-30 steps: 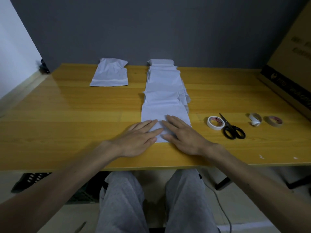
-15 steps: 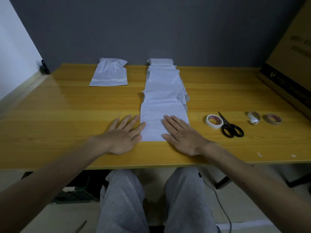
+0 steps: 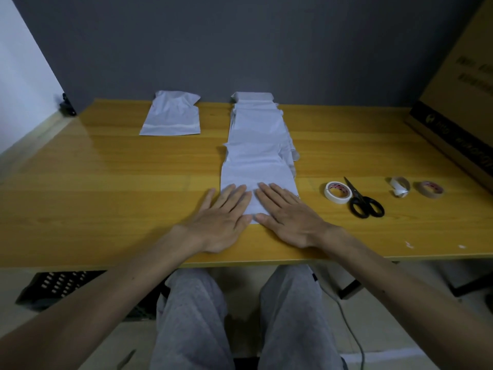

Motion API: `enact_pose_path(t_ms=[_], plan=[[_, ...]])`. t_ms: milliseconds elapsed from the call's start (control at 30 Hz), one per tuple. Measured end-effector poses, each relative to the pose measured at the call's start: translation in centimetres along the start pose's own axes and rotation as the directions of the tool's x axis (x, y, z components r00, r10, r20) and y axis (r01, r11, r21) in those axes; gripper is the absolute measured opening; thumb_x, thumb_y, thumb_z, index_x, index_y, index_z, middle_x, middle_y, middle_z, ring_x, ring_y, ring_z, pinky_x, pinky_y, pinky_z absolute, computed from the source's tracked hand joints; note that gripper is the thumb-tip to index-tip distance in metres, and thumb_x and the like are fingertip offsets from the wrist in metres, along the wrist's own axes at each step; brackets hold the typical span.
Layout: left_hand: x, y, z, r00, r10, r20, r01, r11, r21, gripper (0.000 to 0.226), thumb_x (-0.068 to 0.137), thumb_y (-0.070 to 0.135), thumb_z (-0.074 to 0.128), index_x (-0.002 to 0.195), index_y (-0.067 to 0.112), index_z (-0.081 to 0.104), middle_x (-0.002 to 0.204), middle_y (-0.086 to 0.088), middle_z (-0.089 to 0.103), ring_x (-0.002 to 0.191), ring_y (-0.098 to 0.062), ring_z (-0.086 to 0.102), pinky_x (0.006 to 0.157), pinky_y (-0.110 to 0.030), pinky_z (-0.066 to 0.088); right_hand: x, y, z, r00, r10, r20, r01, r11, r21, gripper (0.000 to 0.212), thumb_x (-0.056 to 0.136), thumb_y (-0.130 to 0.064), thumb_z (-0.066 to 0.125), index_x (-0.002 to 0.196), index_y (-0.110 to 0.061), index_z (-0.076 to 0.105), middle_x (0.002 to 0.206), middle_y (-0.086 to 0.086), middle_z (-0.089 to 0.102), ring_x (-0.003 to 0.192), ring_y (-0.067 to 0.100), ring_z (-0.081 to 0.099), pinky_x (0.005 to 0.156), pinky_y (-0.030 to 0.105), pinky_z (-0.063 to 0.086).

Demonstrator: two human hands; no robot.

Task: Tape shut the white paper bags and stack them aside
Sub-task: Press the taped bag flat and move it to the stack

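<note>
Your left hand (image 3: 221,222) and right hand (image 3: 288,220) lie palm down, side by side, at the near edge of the table (image 3: 106,182). The fingers of both are straight and only slightly spread, holding nothing. They rest flat on the near end of the nearest bag (image 3: 256,174), and your left little finger lies off the bag's left edge on the wood.

That bag is white, flat paper, lying lengthwise away from you in the middle of the table. It is the front piece of a row of bags (image 3: 256,124) that overlap one another and run to the far edge. Their right-hand edges are ragged and creased about halfway along.

A single bag (image 3: 170,116) lies apart at the far left. Its far end is crumpled and a pale band crosses it near its near end.

To the right of your right hand sits a white roll of tape (image 3: 337,192), with black-handled scissors (image 3: 365,204) touching it. Further right are a small curled tape scrap (image 3: 399,186) and a brown roll (image 3: 429,188). A cardboard box (image 3: 458,102) stands at the far right.
</note>
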State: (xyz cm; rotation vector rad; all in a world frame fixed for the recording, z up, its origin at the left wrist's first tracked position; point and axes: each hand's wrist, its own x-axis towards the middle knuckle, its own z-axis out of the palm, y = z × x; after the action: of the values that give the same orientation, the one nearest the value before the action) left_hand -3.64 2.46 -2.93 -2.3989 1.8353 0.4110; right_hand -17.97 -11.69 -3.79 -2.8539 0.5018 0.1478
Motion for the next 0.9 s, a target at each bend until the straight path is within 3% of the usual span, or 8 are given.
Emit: enact_pose_path(t_ms=[900], plan=[[0.1,0.1,-0.6,0.998,-0.022,0.058,0.023,1.0,-0.009,0.056,0.1,0.05,0.003,0.149,0.034,-0.02,0.154,0.016,-0.03,0.142,-0.007,-0.027,0.118,-0.045,-0.012,-3.5,4.1,-0.9,0.997,0.077,0.015,-0.074,0.988,-0.132,0.061,0.097,-0.055,0.004,0.149,-0.032,-0.017,0.155,-0.009,-0.026,0.14,0.006,-0.029,0.115,0.034,-0.019]])
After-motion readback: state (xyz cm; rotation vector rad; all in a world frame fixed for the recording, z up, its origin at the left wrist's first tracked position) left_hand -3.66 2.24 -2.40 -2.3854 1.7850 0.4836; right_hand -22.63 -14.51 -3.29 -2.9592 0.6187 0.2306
